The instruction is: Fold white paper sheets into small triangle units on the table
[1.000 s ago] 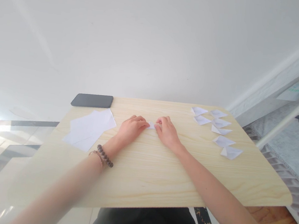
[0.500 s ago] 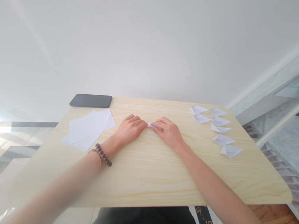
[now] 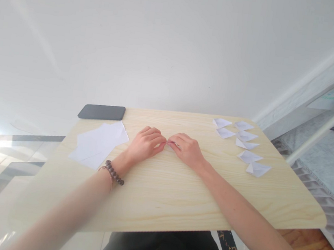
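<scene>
Over the middle of the wooden table (image 3: 157, 197), my left hand (image 3: 147, 144) and my right hand (image 3: 188, 150) meet at their fingertips. Both are closed in a pinch on a small folded piece of white paper (image 3: 168, 142). Fingers cover most of it, so its shape does not show. To the left of my left hand lie several flat white paper sheets (image 3: 98, 142), overlapping one another. Right of my right hand, several folded white paper pieces (image 3: 258, 169) rest in a loose double row.
A black phone (image 3: 102, 112) lies at the table's back left corner. Behind the table stands a white wall (image 3: 164, 51). On the right, past the table's edge, a white slanted pole (image 3: 319, 135) rises from the floor.
My fingertips have drawn closer together, and less of the folded paper shows between them. The sheets, the folded pieces and the phone stay where they were.
</scene>
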The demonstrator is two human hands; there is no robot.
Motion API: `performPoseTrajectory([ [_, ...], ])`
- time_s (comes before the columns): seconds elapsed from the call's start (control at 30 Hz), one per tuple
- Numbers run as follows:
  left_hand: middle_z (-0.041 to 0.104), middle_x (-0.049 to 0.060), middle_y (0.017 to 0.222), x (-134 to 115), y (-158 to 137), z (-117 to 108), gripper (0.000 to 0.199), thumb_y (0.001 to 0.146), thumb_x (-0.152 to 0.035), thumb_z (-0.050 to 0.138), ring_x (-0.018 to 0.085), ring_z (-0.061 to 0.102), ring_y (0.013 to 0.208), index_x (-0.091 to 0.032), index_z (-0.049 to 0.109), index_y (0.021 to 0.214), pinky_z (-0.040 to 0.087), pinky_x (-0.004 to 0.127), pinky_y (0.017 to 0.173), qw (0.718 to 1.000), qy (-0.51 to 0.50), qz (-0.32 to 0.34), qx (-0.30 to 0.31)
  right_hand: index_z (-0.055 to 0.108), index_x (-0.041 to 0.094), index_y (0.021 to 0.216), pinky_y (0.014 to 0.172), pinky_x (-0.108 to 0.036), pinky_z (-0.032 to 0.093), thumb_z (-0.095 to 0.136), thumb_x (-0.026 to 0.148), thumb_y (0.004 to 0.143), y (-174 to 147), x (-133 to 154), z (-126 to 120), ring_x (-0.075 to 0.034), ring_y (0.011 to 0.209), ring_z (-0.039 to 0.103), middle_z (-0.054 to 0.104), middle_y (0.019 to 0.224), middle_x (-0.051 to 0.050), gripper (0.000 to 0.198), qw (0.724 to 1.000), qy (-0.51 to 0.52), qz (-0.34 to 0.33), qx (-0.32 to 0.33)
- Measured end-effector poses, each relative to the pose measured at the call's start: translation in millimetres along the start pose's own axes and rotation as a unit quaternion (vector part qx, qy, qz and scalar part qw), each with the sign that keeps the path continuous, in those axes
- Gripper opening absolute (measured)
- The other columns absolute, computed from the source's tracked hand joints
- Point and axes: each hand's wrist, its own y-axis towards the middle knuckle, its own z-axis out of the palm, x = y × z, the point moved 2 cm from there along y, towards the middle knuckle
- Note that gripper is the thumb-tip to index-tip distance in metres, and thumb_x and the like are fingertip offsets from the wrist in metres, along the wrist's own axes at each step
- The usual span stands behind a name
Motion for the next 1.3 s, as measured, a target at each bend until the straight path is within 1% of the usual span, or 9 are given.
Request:
performPoseTrajectory([
  [0.1,0.063,0.005,0.077,-2,1,-1,0.019,0.084,-0.023,0.042,0.016,0.054,0.080,-0.018,0.060,0.082,0.038,0.031,0.073,1.000,0.004,-0.002,0.010,0.057,0.021,0.088,0.074,-0.027,0.040,0.037,0.029,0.088,0,3,-1,-0.015,0.083,0.053,0.062,0.087,-0.004,0.022,1.000,0.002,-0.002,0.010],
  [0.23,0.063,0.005,0.077,0,0,-1,0.018,0.085,-0.024,0.042,0.015,0.054,0.080,-0.017,0.059,0.085,0.039,0.030,0.073,1.000,-0.014,-0.020,0.015,0.055,0.020,0.087,0.070,-0.025,0.039,0.035,0.027,0.089,0,4,-3,-0.014,0.081,0.054,0.060,0.086,-0.004,0.021,1.000,0.023,0.009,0.003],
  [0.33,0.062,0.004,0.078,3,-1,-1,0.016,0.084,-0.025,0.045,0.015,0.054,0.080,-0.017,0.058,0.084,0.040,0.029,0.074,0.999,-0.033,-0.041,0.008,0.054,0.020,0.087,0.068,-0.024,0.039,0.036,0.027,0.089,0,4,-4,-0.013,0.080,0.053,0.059,0.085,-0.003,0.019,0.999,0.038,0.013,-0.002],
  [0.53,0.063,0.004,0.078,3,-2,-2,0.014,0.082,-0.023,0.047,0.015,0.055,0.079,-0.017,0.059,0.084,0.041,0.030,0.075,0.996,-0.067,-0.055,-0.006,0.053,0.020,0.086,0.067,-0.023,0.039,0.036,0.027,0.089,1,4,-5,-0.013,0.077,0.053,0.058,0.085,-0.003,0.019,0.998,0.061,0.020,0.000],
  [0.67,0.063,0.004,0.080,3,-2,-4,0.013,0.081,-0.023,0.048,0.015,0.055,0.080,-0.018,0.059,0.085,0.043,0.029,0.075,0.994,-0.084,-0.073,-0.017,0.052,0.020,0.085,0.064,-0.023,0.039,0.037,0.026,0.088,-1,1,-7,-0.012,0.071,0.052,0.058,0.084,-0.003,0.017,0.997,0.077,0.031,0.001],
  [0.8,0.063,0.004,0.078,4,-2,-6,0.013,0.081,-0.021,0.048,0.014,0.055,0.079,-0.018,0.059,0.084,0.044,0.029,0.074,0.992,-0.096,-0.070,-0.029,0.053,0.020,0.084,0.064,-0.023,0.039,0.039,0.026,0.087,-2,-4,-8,-0.011,0.068,0.051,0.058,0.082,-0.002,0.015,0.996,0.080,0.037,0.000],
  [0.93,0.062,0.005,0.077,3,-1,-6,0.014,0.082,-0.021,0.045,0.014,0.055,0.078,-0.017,0.058,0.085,0.045,0.028,0.073,0.993,-0.105,-0.062,-0.014,0.053,0.020,0.084,0.064,-0.023,0.039,0.039,0.027,0.087,-2,-5,-9,-0.011,0.069,0.052,0.058,0.083,-0.003,0.016,0.996,0.081,0.040,-0.003],
  [1.1,0.061,0.005,0.079,4,-2,-6,0.015,0.083,-0.023,0.045,0.015,0.055,0.079,-0.017,0.058,0.086,0.045,0.028,0.073,0.991,-0.112,-0.073,0.011,0.053,0.020,0.084,0.064,-0.023,0.040,0.039,0.027,0.087,-3,-6,-7,-0.011,0.068,0.052,0.058,0.082,-0.003,0.016,0.995,0.086,0.042,0.001],
  [1.3,0.061,0.005,0.081,6,-4,-6,0.017,0.085,-0.024,0.043,0.015,0.055,0.080,-0.017,0.058,0.088,0.044,0.028,0.074,0.989,-0.117,-0.087,0.001,0.054,0.020,0.083,0.063,-0.023,0.040,0.042,0.030,0.086,-2,-8,-6,-0.011,0.068,0.052,0.058,0.082,-0.002,0.016,0.994,0.100,0.046,-0.014],
])
